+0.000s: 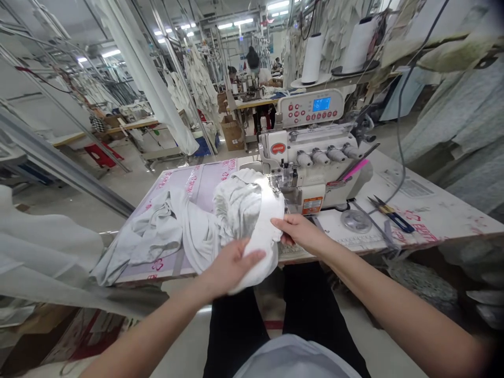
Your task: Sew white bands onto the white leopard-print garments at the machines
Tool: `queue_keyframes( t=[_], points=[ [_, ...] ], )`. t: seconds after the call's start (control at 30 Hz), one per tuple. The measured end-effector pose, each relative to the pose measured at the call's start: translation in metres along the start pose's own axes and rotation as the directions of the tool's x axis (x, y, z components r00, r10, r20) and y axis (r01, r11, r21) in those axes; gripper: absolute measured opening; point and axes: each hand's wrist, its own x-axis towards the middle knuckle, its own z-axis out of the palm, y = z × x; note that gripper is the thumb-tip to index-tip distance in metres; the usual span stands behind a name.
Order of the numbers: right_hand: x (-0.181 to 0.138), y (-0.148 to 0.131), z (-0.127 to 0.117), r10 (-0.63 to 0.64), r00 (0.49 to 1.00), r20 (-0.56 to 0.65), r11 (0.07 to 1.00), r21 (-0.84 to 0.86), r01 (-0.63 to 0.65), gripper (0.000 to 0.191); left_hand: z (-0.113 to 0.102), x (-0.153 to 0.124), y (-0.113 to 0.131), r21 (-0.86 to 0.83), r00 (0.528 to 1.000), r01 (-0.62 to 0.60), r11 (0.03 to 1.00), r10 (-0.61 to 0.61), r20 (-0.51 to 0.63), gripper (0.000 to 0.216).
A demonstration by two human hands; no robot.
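A pale grey-white garment (200, 231) lies bunched across the left of the sewing table, and its banded edge runs up under the needle area of a white overlock sewing machine (293, 142). My left hand (234, 265) is closed on the near side of the garment, its thumb lying along the cloth and its other fingers hidden in the folds. On the band's right edge, just in front of the machine, my right hand (297, 231) pinches the fabric between thumb and fingers. The cloth hides the machine's presser foot in part.
Scissors (391, 214) and a clear round dish (356, 221) lie on the table right of the machine. Thread cones (313, 59) stand behind it. White fabric (43, 247) hangs at the left, beside a slanted metal rail (66, 157). Other workstations fill the background.
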Motion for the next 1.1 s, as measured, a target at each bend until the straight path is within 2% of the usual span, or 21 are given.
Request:
queue_keyframes(
  t=[0.07, 0.13, 0.2, 0.27, 0.33, 0.37, 0.43, 0.47, 0.5, 0.6, 0.7, 0.73, 0.77, 0.8, 0.83, 0.87, 0.9, 0.93, 1.0, 1.03, 1.1],
  points=[
    [-0.029, 0.009, 0.017, 0.034, 0.999, 0.029, 0.998, 0.05, -0.035, 0.042, 0.02, -0.035, 0.001, -0.017, 0.97, 0.009, 1.0, -0.004, 0.244, 0.037],
    [-0.059, 0.022, 0.035, 0.076, 0.986, 0.146, 0.989, 0.115, -0.093, 0.043, 0.039, -0.061, -0.003, -0.102, 0.921, -0.019, 0.995, 0.058, 0.385, 0.038],
    [-0.081, 0.034, 0.048, 0.072, 0.98, 0.188, 0.977, 0.182, -0.107, 0.04, 0.053, -0.072, -0.012, -0.192, 0.92, -0.033, 0.981, 0.105, 0.378, 0.041],
    [-0.09, 0.042, 0.051, 0.016, 1.0, 0.026, 0.966, 0.256, -0.022, 0.033, 0.06, -0.071, -0.022, -0.183, 0.94, -0.013, 0.983, 0.074, 0.333, 0.043],
    [-0.091, 0.048, 0.049, -0.03, 0.991, -0.129, 0.953, 0.296, 0.067, 0.03, 0.062, -0.066, -0.029, -0.134, 0.943, -0.001, 0.991, 0.046, 0.33, 0.042],
    [-0.09, 0.051, 0.048, -0.032, 0.994, -0.108, 0.95, 0.306, 0.063, 0.031, 0.063, -0.064, -0.031, -0.13, 0.939, -0.018, 0.991, 0.061, 0.338, 0.041],
    [-0.087, 0.057, 0.05, 0.003, 0.994, 0.113, 0.945, 0.326, -0.04, 0.035, 0.064, -0.064, -0.034, -0.163, 0.924, -0.087, 0.983, 0.14, 0.355, 0.04],
    [-0.086, 0.06, 0.052, 0.02, 0.974, 0.225, 0.936, 0.339, -0.097, 0.039, 0.066, -0.065, -0.035, -0.177, 0.917, -0.115, 0.978, 0.173, 0.359, 0.04],
    [-0.084, 0.063, 0.056, 0.027, 0.958, 0.284, 0.921, 0.366, -0.134, 0.042, 0.067, -0.067, -0.036, -0.176, 0.915, -0.128, 0.976, 0.184, 0.36, 0.04],
    [-0.081, 0.067, 0.068, 0.016, 0.97, 0.242, 0.874, 0.468, -0.131, 0.04, 0.068, -0.069, -0.041, -0.102, 0.918, -0.105, 0.989, 0.136, 0.373, 0.042],
    [-0.083, 0.065, 0.071, -0.023, 0.978, 0.206, 0.918, 0.392, -0.061, 0.04, 0.057, -0.054, -0.046, -0.124, 0.909, -0.062, 0.99, 0.107, 0.402, 0.044],
    [-0.086, 0.063, 0.07, -0.043, 0.981, 0.191, 0.939, 0.343, -0.025, 0.042, 0.05, -0.043, -0.047, -0.134, 0.945, -0.048, 0.99, 0.088, 0.315, 0.046],
    [-0.089, 0.062, 0.069, -0.063, 0.983, 0.171, 0.955, 0.297, 0.01, 0.042, 0.042, -0.029, -0.047, -0.125, 0.985, -0.038, 0.991, 0.058, 0.161, 0.047],
    [-0.092, 0.06, 0.068, -0.08, 0.985, 0.155, 0.965, 0.26, 0.038, 0.043, 0.034, -0.014, -0.048, -0.103, 0.999, -0.028, 0.994, 0.024, -0.039, 0.048],
    [-0.095, 0.058, 0.067, -0.093, 0.985, 0.145, 0.971, 0.234, 0.057, 0.043, 0.025, 0.001, -0.05, -0.056, 0.966, -0.02, 0.998, 0.005, -0.259, 0.048],
    [-0.097, 0.057, 0.066, -0.102, 0.985, 0.14, 0.974, 0.216, 0.07, 0.042, 0.016, 0.016, -0.051, 0.024, 0.89, -0.008, 1.0, 0.018, -0.455, 0.046],
    [-0.099, 0.056, 0.065, -0.105, 0.985, 0.135, 0.975, 0.21, 0.075, 0.042, 0.007, 0.029, -0.053, 0.121, 0.808, 0.015, 0.993, 0.059, -0.587, 0.045],
    [-0.099, 0.055, 0.064, -0.106, 0.986, 0.127, 0.975, 0.208, 0.078, 0.041, 0.0, 0.039, -0.055, 0.218, 0.751, 0.041, 0.975, 0.114, -0.651, 0.048],
    [-0.098, 0.053, 0.063, -0.114, 0.988, 0.106, 0.977, 0.194, 0.091, 0.041, -0.014, 0.049, -0.058, 0.367, 0.731, 0.084, 0.927, 0.193, -0.655, 0.051],
    [-0.097, 0.052, 0.062, -0.12, 0.988, 0.101, 0.979, 0.176, 0.101, 0.04, -0.021, 0.05, -0.059, 0.394, 0.756, 0.097, 0.914, 0.19, -0.626, 0.049],
    [-0.095, 0.049, 0.061, -0.134, 0.986, 0.096, 0.983, 0.136, 0.121, 0.04, -0.035, 0.044, -0.058, 0.332, 0.827, 0.109, 0.937, 0.1, -0.554, 0.042]
  ],
)
